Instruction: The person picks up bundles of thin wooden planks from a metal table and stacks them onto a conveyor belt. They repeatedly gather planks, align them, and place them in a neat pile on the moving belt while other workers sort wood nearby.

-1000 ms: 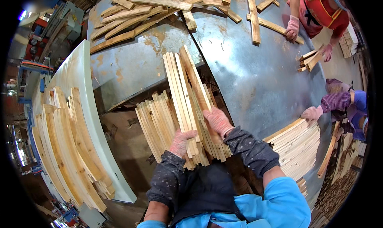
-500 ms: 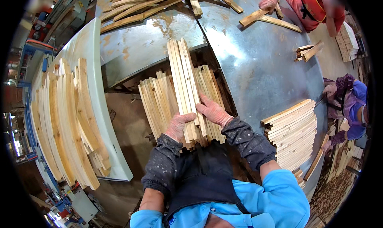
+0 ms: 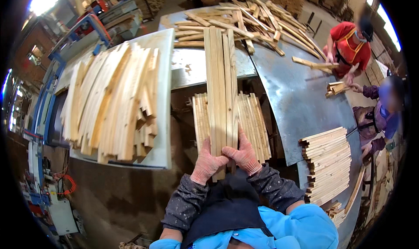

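Note:
A bundle of long pale wooden slats (image 3: 221, 83) points straight away from me, gripped at its near end by both gloved hands. My left hand (image 3: 206, 162) clasps the left side of the bundle and my right hand (image 3: 242, 153) clasps the right side. Under the bundle lies a flat stack of shorter slats (image 3: 255, 122), spread to both sides of it.
A pale board (image 3: 163, 92) on my left carries a loose heap of slats (image 3: 111, 100). A curved metal table (image 3: 301, 100) holds scattered slats at the far edge. A neat slat stack (image 3: 327, 162) sits on my right. Two other people (image 3: 349, 48) work at the far right.
The bundle has swung from leaning left to pointing straight ahead. Both hands have closed in together at its near end. My view has turned, bringing the left heap closer.

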Demonstrator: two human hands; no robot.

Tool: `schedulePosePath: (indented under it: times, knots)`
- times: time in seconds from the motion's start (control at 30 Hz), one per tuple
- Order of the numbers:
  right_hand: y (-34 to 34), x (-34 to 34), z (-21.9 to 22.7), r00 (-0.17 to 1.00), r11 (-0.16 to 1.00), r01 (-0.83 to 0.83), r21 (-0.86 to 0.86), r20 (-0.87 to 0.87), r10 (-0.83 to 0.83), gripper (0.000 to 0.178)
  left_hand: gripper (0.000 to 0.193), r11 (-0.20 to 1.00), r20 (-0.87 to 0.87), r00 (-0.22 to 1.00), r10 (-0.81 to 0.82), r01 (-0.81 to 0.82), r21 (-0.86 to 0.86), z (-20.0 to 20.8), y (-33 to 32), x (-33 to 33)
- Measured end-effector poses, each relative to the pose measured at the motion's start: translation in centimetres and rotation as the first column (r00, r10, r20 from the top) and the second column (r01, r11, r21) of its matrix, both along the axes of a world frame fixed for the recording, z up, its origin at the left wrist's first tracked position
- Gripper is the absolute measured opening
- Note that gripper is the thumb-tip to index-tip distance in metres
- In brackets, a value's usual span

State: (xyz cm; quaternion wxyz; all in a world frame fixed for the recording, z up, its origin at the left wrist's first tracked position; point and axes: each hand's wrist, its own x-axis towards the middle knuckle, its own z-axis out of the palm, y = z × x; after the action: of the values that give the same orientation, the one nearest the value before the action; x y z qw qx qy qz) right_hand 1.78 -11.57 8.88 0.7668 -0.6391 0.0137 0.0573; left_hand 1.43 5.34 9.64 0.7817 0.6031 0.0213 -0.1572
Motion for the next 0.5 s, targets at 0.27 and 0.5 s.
schedulePosePath:
  times: [0.27, 0.5]
  knots:
    - [12.5, -9.5, 7.8, 0.92, 0.921, -0.367, 0.134, 0.201, 0.337, 0.104, 0.067, 0.931, 0.155, 0.972, 0.177, -0.114, -0.348, 7.8, 14.4, -14.6]
    - [26.2, -13.2, 9.7, 0.595, 0.7, -0.713, -0.04, 0.494, 0.634, 0.1, 0.086, 0.922, 0.124, 0.954, 0.274, -0.224, -0.316, 13.0, 27.9, -24.0]
